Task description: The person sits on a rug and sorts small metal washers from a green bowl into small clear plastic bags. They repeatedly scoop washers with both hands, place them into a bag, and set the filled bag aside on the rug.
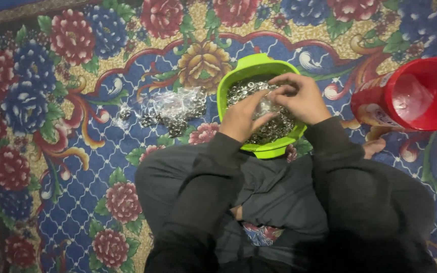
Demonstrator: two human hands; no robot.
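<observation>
Bowl mouth: green bowl point(228, 83) blocked from above by left hand point(239, 120) and right hand point(302, 98), close together over it.
Left of bowl: clear bags of metal pieces point(170, 110) lie just beside.
Right: red tub point(416, 93) near, open carpet point(77, 167) between.
Near side: knees close it.
</observation>
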